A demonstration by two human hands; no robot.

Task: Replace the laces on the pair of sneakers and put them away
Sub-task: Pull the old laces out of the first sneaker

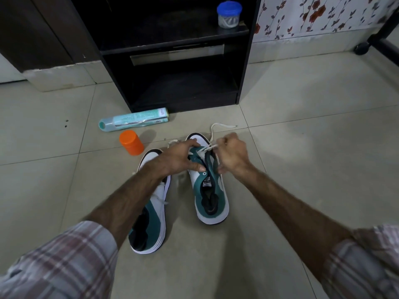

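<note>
The right sneaker (210, 184) stands on the tiled floor (302, 147), its white lace (212, 134) threaded near the toe. The right hand (232, 155) pinches that lace with curled fingers; the left hand (180, 157) grips the shoe's forefoot. The left sneaker (151, 212) lies just beside it. Further off sit an orange jar (131, 142), a spray can (133, 122) and a black cabinet (172, 57).
</note>
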